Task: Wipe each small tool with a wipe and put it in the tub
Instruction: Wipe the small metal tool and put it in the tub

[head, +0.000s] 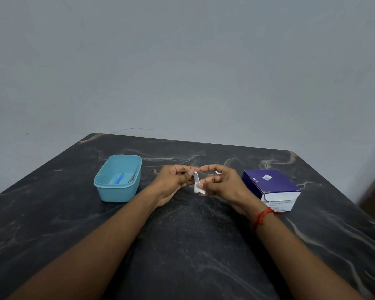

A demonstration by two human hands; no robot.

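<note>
Above the middle of the dark table, my left hand (175, 180) pinches a small silvery metal tool (196, 177) that stands nearly upright. My right hand (222, 182) meets it from the right, fingers curled round a white wipe (198, 189) that hangs just under the tool. My right index fingertip touches the tool's top. To the left stands a light blue tub (108, 187); inside it lie a blue-handled tool (118, 180) and a thin metal tool (130, 179).
A purple and white box of wipes (273, 187) sits to the right of my hands. A small white scrap (217, 173) lies behind my right hand. The black marbled table (182, 245) ends at a grey wall behind.
</note>
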